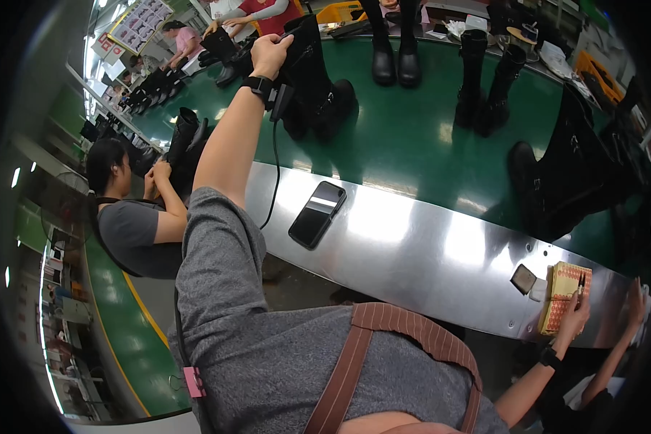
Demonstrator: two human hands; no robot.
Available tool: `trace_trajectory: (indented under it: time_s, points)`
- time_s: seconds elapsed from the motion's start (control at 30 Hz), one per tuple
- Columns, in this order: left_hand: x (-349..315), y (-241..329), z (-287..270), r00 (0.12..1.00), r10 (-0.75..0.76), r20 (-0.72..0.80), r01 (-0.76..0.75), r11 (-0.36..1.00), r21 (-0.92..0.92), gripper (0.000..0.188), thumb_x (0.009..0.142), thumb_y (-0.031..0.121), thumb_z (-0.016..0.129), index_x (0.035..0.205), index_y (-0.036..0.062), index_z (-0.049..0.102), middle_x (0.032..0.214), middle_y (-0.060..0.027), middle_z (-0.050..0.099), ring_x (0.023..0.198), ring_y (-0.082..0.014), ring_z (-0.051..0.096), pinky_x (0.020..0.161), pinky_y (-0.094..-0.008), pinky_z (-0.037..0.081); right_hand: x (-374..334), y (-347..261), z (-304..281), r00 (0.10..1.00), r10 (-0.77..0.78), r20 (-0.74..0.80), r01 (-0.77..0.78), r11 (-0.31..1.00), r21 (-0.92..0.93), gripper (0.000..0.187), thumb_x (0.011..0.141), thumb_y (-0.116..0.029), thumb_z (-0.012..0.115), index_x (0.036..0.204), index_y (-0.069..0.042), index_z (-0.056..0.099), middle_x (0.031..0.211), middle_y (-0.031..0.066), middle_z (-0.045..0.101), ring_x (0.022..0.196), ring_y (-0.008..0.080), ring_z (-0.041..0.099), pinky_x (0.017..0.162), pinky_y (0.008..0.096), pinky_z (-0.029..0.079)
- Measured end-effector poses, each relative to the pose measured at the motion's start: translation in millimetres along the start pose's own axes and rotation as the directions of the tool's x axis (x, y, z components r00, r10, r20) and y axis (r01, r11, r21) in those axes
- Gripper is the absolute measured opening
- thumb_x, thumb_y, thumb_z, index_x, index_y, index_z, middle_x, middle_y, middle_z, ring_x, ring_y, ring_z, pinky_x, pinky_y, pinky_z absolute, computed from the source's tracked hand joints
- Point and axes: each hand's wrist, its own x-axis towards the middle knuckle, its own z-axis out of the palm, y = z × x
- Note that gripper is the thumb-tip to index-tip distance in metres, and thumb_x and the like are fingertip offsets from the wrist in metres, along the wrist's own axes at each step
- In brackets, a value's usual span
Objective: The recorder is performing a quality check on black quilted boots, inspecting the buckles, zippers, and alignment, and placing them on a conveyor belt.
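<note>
My left hand [270, 56] reaches far forward, its fingers closed at the upper edge of a tall black boot [307, 72] with a buckle strap. The boot stands on the green tabletop with another dark boot close against it. A band with a small box and black cable sits on my left wrist. At the lower right my right hand [575, 312] rests by a stack of yellow and red patterned paper [560, 289]. Its fingers are closed on a thin dark pointed tool [582, 281], whose exact kind is too small to tell.
A black phone [317, 215] lies on the metal ledge [383, 253]. Beside the paper lies a small dark square block [522, 278]. More black boots [477, 87] stand across the table, with large ones [571, 173] at right. A co-worker [141, 195] sits at left; another person's hand [636, 302] is far right.
</note>
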Motion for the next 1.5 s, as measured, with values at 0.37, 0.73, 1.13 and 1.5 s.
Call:
trace_trajectory:
  time_s: [0.37,0.73,1.13,1.5]
  points:
    - [-134,122,-114,0.895,0.353,0.271,0.005,0.602,-0.799,0.007,0.088,0.007,0.069,0.087,-0.0002,0.07,0.082,-0.0011,0.068,0.071,-0.0041,0.062,0.064,-0.016,0.049,-56,-168,-93,0.939,-0.206,-0.276,0.342,0.66,0.669,0.03,0.102,-0.015,0.045,0.126,0.003,0.05,0.117,0.0114,0.058,0.106,0.0186,0.055,0.095,0.0314,0.042]
    - [-261,198,-139,0.706,0.536,0.462,0.365,0.284,-0.887,0.008,0.086,0.004,0.069,0.09,-0.0038,0.069,0.09,-0.0094,0.071,0.082,-0.012,0.069,0.077,-0.0196,0.055,-88,-348,-141,0.699,-0.662,-0.27,0.655,0.441,0.614,0.02,0.093,-0.019,0.059,0.102,-0.001,0.054,0.084,0.0101,0.047,0.069,0.0196,0.048,0.062,0.0293,0.04]
    - [-277,224,-141,0.622,0.417,0.663,0.6,0.29,-0.746,0.009,0.088,0.005,0.063,0.094,-0.0005,0.068,0.094,-0.0071,0.07,0.082,-0.0122,0.067,0.078,-0.0235,0.055,-79,-379,-171,0.4,-0.804,-0.439,0.914,0.384,0.129,0.032,0.08,-0.036,0.07,0.087,-0.008,0.058,0.072,0.0053,0.052,0.065,0.024,0.054,0.058,0.0346,0.043]
    - [-267,220,-129,0.599,0.382,0.703,0.596,0.374,-0.711,0.019,0.086,0.012,0.066,0.103,0.003,0.068,0.104,-0.0117,0.068,0.093,-0.02,0.067,0.083,-0.029,0.054,-73,-383,-172,0.416,-0.831,-0.37,0.907,0.406,0.109,0.035,0.082,-0.038,0.069,0.086,-0.006,0.057,0.074,0.0072,0.054,0.065,0.0256,0.055,0.058,0.0353,0.043]
